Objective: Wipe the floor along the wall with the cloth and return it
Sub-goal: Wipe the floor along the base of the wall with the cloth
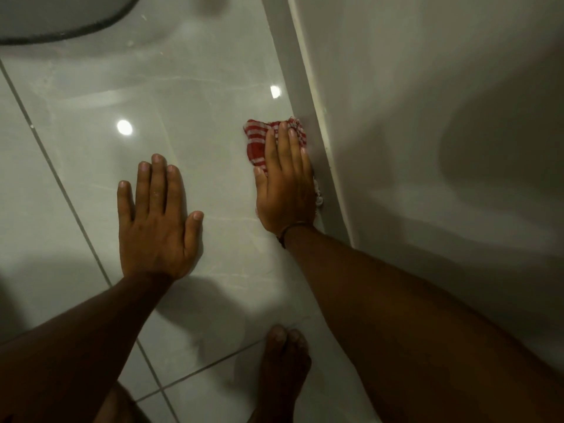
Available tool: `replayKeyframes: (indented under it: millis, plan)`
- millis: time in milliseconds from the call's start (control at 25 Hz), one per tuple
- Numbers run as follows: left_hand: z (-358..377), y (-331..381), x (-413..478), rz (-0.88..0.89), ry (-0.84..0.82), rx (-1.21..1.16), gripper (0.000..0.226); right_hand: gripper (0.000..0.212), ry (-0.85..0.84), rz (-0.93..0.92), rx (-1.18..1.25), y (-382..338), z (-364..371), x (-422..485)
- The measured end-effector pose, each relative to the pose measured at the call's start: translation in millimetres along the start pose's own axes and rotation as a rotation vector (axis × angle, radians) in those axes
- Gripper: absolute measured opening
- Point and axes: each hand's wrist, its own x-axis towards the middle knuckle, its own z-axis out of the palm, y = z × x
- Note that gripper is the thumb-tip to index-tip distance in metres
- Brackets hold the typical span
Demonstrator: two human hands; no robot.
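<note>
A red-and-white checked cloth (256, 140) lies on the glossy grey floor tiles (189, 96), right against the skirting board (308, 96) at the foot of the white wall (427, 87). My right hand (285, 181) lies flat on top of the cloth, fingers together and pointing away from me, pressing it down; most of the cloth is hidden under the palm. My left hand (158, 221) rests flat on the bare tile to the left, fingers spread, holding nothing.
A dark-edged mat or rug (61, 22) lies at the top left. A bare foot (283, 358) stands on the tile near the bottom centre. Grout lines cross the floor diagonally. The wall fills the right side.
</note>
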Motion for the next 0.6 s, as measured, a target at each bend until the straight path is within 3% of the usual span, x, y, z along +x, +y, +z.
replayKeyframes:
  millis: [200, 600]
  plan:
    - [1, -1, 0, 0.005, -0.011, 0.010, 0.084, 0.065, -0.066, 0.024, -0.109, 10, 1, -36]
    - [-1, 0, 0, 0.004, -0.007, 0.003, 0.083, 0.064, -0.137, 0.110, -0.048, 31, -2, -119]
